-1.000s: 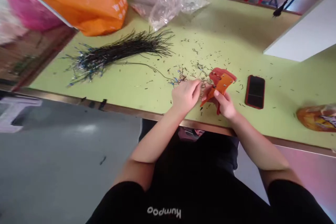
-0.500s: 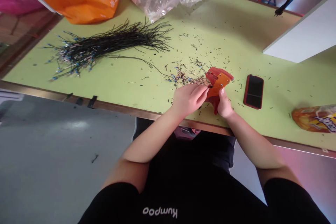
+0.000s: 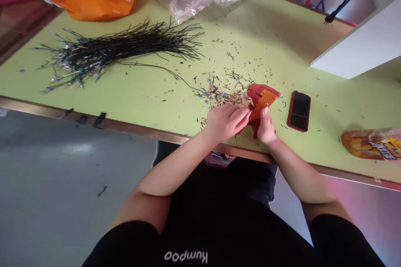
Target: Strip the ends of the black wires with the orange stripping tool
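1. Centrally, the red-and-orange hand tool (image 3: 265, 96) is held just above the worktop (image 3: 150, 112), near its front edge and beside a pile of scraps (image 3: 219, 94). Its likeliest hazard is a nipped fingertip, should the handles be squeezed while the other hand lies so close to the tool's mouth.

2. Right hand (image 3: 267, 127): fingers wrapped around the handles, thumb laid up along the near face. A loose hold here could let the tool twist and spoil its aim.

3. Left hand (image 3: 228, 122): back turned upward, fingers drawn together and reaching to the tool's left side. Their tips are partly hidden; whether they pinch a wire cannot be told. If they do, an uneven grip could let it slip or sit askew.

4. Forearms: both bare, slanting inward from elbows held wide and meeting before the body. The left crosses the worktop's edge close to the scraps, so a sideways sweep could brush some to the floor.

5. Loose wires (image 3: 163, 66) trail from the black wire bundle (image 3: 125, 44) toward the scraps; a snag there could drag good lengths in among the waste.

6. Farther right, a phone (image 3: 299, 111) lies flat near the tool, within possible reach of flying offcuts; a bottle (image 3: 372, 144) lies well apart.
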`<control>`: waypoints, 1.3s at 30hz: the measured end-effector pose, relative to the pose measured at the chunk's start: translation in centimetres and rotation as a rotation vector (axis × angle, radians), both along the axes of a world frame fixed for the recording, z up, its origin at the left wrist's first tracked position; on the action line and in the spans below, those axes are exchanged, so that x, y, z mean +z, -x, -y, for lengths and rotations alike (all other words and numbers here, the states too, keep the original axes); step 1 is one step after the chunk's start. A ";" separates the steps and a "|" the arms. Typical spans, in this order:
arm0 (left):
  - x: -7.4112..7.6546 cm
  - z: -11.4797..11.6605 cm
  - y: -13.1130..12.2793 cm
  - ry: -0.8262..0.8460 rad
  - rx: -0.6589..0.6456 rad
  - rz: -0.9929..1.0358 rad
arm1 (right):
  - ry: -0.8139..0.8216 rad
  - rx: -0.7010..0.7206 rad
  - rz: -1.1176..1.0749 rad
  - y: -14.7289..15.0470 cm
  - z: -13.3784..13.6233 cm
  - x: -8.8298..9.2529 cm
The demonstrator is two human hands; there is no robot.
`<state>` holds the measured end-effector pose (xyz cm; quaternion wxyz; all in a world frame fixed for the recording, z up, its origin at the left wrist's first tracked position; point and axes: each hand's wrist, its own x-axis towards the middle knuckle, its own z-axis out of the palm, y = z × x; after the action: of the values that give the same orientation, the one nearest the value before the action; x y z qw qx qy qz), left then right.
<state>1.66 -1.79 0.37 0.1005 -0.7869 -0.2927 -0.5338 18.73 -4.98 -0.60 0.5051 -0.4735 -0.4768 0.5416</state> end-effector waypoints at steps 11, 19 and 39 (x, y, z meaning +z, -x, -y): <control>0.0 0.0 0.1 0.029 -0.027 0.033 | -0.081 0.073 -0.066 0.7 0.0 1.0; 0.6 -0.5 1.3 0.411 -0.076 0.334 | 0.137 0.365 -0.231 -1.3 -1.0 3.0; -1.2 -2.1 2.1 0.368 0.003 0.207 | 0.209 0.533 -0.230 -2.3 -0.5 2.8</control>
<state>-0.41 0.28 -0.83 -0.0747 -0.7325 -0.3952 -0.5493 21.05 -4.46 2.23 0.3446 -0.3168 -0.4655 0.7511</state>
